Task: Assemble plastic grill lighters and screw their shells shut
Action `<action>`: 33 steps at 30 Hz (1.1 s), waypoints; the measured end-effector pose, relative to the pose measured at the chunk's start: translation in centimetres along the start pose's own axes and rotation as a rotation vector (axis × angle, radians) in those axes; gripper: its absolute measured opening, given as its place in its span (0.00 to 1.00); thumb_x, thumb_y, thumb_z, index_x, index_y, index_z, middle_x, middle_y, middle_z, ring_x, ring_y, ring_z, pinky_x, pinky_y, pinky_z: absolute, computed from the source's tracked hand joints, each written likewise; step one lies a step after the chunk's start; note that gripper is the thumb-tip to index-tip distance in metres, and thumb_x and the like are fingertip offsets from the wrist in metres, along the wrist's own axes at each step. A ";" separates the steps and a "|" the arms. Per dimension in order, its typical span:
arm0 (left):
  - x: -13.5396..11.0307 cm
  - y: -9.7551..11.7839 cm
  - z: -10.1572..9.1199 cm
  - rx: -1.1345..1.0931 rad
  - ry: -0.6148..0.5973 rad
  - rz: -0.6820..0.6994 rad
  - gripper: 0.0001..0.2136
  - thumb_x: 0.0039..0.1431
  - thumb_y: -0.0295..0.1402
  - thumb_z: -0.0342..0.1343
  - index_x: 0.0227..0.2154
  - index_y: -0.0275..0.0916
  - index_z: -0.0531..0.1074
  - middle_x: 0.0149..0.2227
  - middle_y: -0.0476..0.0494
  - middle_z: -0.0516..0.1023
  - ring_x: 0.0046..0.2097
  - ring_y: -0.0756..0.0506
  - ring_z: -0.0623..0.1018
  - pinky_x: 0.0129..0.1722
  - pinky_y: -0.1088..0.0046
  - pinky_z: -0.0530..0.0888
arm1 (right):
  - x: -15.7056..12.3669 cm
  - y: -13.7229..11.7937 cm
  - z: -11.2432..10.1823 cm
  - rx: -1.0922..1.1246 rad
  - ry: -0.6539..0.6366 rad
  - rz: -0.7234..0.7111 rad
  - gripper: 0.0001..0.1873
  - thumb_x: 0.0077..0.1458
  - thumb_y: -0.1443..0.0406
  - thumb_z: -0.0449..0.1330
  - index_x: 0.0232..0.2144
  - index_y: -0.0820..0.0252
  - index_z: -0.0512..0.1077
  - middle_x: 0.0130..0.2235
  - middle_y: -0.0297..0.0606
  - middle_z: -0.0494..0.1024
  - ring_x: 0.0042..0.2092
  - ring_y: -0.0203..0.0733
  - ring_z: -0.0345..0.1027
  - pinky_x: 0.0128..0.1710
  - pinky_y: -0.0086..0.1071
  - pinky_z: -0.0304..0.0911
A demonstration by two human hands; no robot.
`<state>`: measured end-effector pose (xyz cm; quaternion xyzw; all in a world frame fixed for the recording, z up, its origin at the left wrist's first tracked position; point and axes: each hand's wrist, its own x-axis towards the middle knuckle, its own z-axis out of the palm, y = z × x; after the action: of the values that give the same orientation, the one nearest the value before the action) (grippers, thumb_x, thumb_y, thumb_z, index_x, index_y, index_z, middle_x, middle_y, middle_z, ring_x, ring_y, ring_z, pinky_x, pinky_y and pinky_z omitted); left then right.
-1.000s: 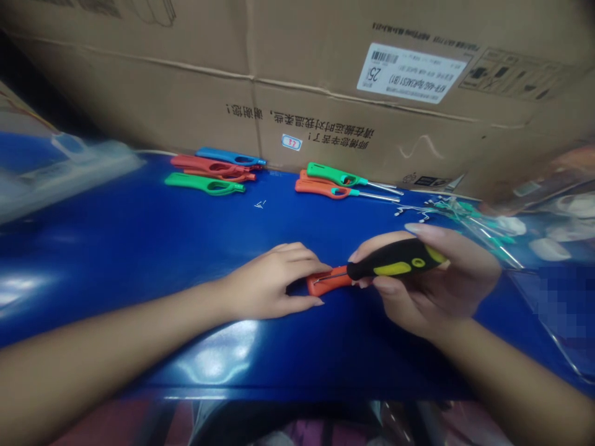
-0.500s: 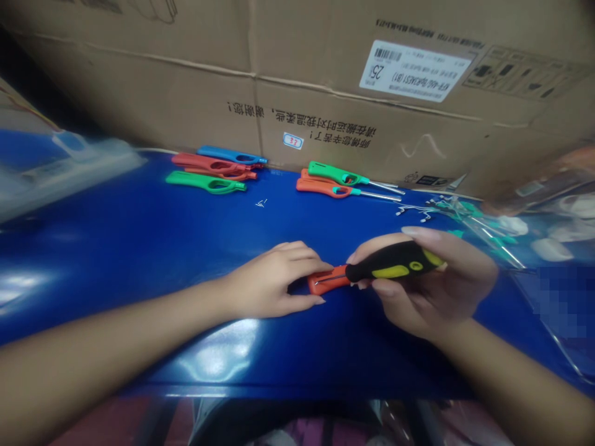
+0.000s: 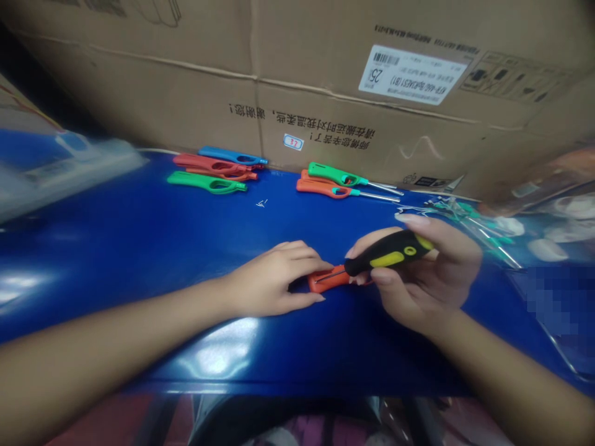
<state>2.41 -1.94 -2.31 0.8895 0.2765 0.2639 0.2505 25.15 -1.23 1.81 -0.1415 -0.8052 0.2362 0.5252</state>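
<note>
My left hand (image 3: 283, 280) lies on the blue table, thumb and fingers closed around the end of an orange lighter body (image 3: 329, 282). In my right hand (image 3: 432, 272) is a screwdriver (image 3: 388, 254) with a black and yellow handle, gripped between thumb and fingers. Its thin shaft slants down to the left, and the tip meets the lighter's top face near the end by my left hand. The lighter's far end is hidden behind my right hand and the handle.
Behind stand lighter bodies (image 3: 209, 183) without metal tubes, and lighters with tubes (image 3: 334, 189) farther right. Small white pieces (image 3: 261, 203) lie between. A large cardboard box (image 3: 186, 93) walls the back. Tubes, wires and teal parts (image 3: 483, 232) are heaped at the right.
My right hand and the screwdriver have shifted slightly left and up, so more of the shaft shows, with the handle raised more steeply. My left hand stays put on the lighter body.
</note>
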 end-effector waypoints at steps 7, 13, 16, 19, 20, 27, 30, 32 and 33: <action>0.0 0.1 0.0 -0.002 -0.001 0.001 0.16 0.64 0.38 0.61 0.52 0.37 0.73 0.47 0.41 0.79 0.48 0.42 0.75 0.52 0.63 0.69 | 0.0 -0.2 -0.1 -0.021 0.027 -0.004 0.32 0.60 0.72 0.63 0.63 0.47 0.63 0.45 0.41 0.81 0.36 0.43 0.79 0.29 0.34 0.79; 0.0 0.1 0.0 0.002 0.008 -0.002 0.17 0.64 0.38 0.61 0.52 0.37 0.73 0.47 0.40 0.79 0.48 0.42 0.76 0.52 0.62 0.70 | 0.0 0.0 -0.1 0.002 -0.024 -0.011 0.32 0.61 0.72 0.61 0.64 0.46 0.62 0.47 0.42 0.80 0.38 0.43 0.79 0.28 0.34 0.78; 0.0 0.2 0.0 0.002 0.006 -0.004 0.16 0.64 0.38 0.61 0.52 0.38 0.74 0.47 0.40 0.79 0.48 0.42 0.76 0.52 0.63 0.70 | -0.1 0.2 -0.1 -0.008 -0.045 0.006 0.32 0.62 0.72 0.60 0.64 0.43 0.60 0.48 0.41 0.80 0.38 0.43 0.79 0.28 0.35 0.79; 0.1 0.2 0.0 0.000 0.008 -0.007 0.16 0.64 0.38 0.61 0.51 0.38 0.74 0.45 0.41 0.79 0.48 0.42 0.75 0.51 0.63 0.70 | -0.3 0.3 -0.1 -0.026 -0.063 0.027 0.32 0.63 0.71 0.59 0.65 0.42 0.59 0.54 0.43 0.77 0.41 0.44 0.79 0.29 0.36 0.79; 0.1 0.2 0.0 -0.001 0.007 -0.007 0.16 0.64 0.38 0.61 0.51 0.38 0.74 0.45 0.41 0.79 0.48 0.41 0.75 0.51 0.63 0.70 | -0.4 0.3 -0.2 -0.031 -0.073 0.040 0.33 0.62 0.72 0.58 0.65 0.43 0.58 0.56 0.43 0.76 0.42 0.45 0.79 0.30 0.38 0.79; 0.0 0.2 0.0 0.003 -0.001 -0.009 0.15 0.64 0.38 0.61 0.50 0.39 0.74 0.46 0.41 0.79 0.48 0.42 0.75 0.51 0.64 0.69 | 0.1 0.2 -0.6 -0.296 -0.029 -0.092 0.38 0.52 0.72 0.69 0.62 0.46 0.65 0.47 0.39 0.80 0.36 0.43 0.78 0.33 0.38 0.78; 0.0 0.2 0.0 0.003 -0.003 -0.012 0.14 0.64 0.37 0.61 0.50 0.39 0.74 0.46 0.42 0.79 0.48 0.43 0.75 0.51 0.64 0.69 | 0.3 -0.1 -0.7 -0.275 -0.107 -0.048 0.38 0.56 0.69 0.67 0.65 0.43 0.61 0.50 0.39 0.80 0.37 0.42 0.77 0.30 0.35 0.77; 0.0 0.2 0.0 0.007 0.000 -0.013 0.14 0.64 0.38 0.61 0.50 0.39 0.74 0.45 0.41 0.79 0.47 0.42 0.75 0.51 0.63 0.69 | 0.3 -0.3 -0.7 -0.193 -0.175 0.081 0.38 0.64 0.67 0.60 0.70 0.42 0.51 0.56 0.42 0.76 0.38 0.41 0.77 0.29 0.36 0.77; 0.0 0.1 0.1 0.009 0.000 -0.013 0.15 0.64 0.38 0.61 0.50 0.39 0.74 0.45 0.41 0.79 0.47 0.42 0.75 0.51 0.63 0.69 | 0.3 -0.3 -0.7 -0.166 -0.183 0.139 0.37 0.66 0.67 0.56 0.71 0.41 0.48 0.57 0.42 0.75 0.36 0.40 0.77 0.29 0.35 0.76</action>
<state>2.50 -2.08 -2.29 0.8887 0.2833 0.2612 0.2482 25.71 -1.19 2.49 -0.2181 -0.8547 0.2165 0.4185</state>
